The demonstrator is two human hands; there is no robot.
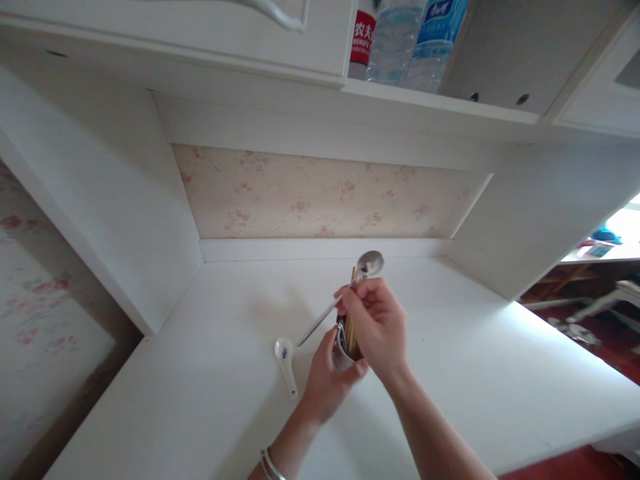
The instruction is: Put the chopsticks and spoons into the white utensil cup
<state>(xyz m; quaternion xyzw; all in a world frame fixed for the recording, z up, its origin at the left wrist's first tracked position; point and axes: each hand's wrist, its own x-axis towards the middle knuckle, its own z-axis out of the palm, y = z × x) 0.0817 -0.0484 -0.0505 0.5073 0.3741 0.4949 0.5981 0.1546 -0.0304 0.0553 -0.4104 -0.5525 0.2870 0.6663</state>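
My left hand [327, 377] is wrapped around a cup [344, 359] that holds chopsticks [351, 339] and some other utensils, partly hidden by my hands. Above the cup, my right hand [377, 323] pinches the handle of a metal spoon [371, 264]. The spoon is tilted, its bowl pointing away to the upper right and its handle end reaching down to the left. Left of the cup, a white ceramic spoon [285, 363] with a small blue mark lies on the white tabletop [210, 400].
White side panels [115, 180] flank the tabletop, with floral wallpaper [305, 193] at the back. Overhead is a cabinet [200, 40] with a handle, and an open shelf [445, 99] holding water bottles [395, 43].
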